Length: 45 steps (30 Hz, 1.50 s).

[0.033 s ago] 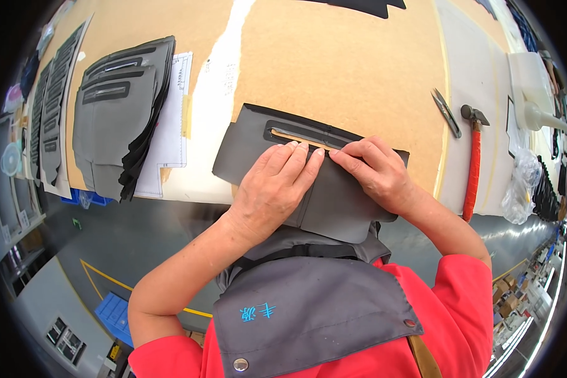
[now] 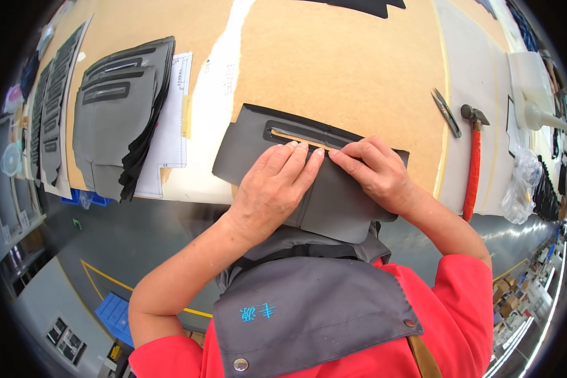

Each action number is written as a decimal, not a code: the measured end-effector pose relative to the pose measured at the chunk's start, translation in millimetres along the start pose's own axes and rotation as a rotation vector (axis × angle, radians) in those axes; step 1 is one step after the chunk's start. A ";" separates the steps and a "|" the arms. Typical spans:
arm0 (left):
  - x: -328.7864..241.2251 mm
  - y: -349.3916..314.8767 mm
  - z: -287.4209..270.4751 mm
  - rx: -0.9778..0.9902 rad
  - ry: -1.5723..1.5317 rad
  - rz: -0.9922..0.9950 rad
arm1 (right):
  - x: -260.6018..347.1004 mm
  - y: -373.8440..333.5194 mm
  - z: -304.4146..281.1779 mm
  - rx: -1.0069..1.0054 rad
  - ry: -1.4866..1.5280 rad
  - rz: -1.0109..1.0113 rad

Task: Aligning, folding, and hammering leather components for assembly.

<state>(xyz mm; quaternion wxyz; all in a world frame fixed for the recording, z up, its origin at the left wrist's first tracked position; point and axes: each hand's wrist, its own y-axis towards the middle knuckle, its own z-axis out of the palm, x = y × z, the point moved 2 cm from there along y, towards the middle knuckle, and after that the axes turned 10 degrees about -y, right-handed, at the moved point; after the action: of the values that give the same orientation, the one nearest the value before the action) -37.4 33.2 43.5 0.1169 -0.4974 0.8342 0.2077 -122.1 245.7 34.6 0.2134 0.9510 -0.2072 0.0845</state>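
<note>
Left hand: mine, laid flat, fingers straight and together, palm pressing down on the dark grey cut panel; nothing gripped. Right hand: fingers curled, tips pinching at the lower edge of the long slot in that panel, just beyond the left fingertips.

Panel: one, lying across the near edge of the counter, under both hands, its lower part hanging off toward my apron.

Step in hand, as I judge it: folding or smoothing the slot's edge while the left hand pins the piece. Next move would call for steady pressure from the flat hand and a small, even pinch walked along the slot, so the edge does not pucker.

Count:
- Stack of like grey panels: one stack, well left of the left hand; pieces in it too many to tell.
- Paper pattern sheet: one, under that stack.
- Thread snips: one, beyond and right of the right hand.
- Red-handled hammer: one, just right of the snips.
- Clear plastic bag: one, farther right.
</note>
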 end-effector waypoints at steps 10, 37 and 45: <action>-1.0 1.5 -0.1 0.002 0.008 -0.014 | -2.0 -6.1 -0.9 0.000 0.026 0.036; -21.9 4.6 3.4 -0.010 0.018 -0.043 | 1.3 -14.3 -6.4 -0.019 -0.032 -0.010; -7.7 13.4 -5.5 -0.007 -0.034 -0.119 | -3.2 -10.9 -1.1 -0.074 0.104 0.109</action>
<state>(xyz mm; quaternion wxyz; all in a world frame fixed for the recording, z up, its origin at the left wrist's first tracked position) -45.4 42.3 54.5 0.1416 -0.5430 0.8002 0.2119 -120.4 256.3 30.8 0.2538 0.9242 -0.2501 0.1375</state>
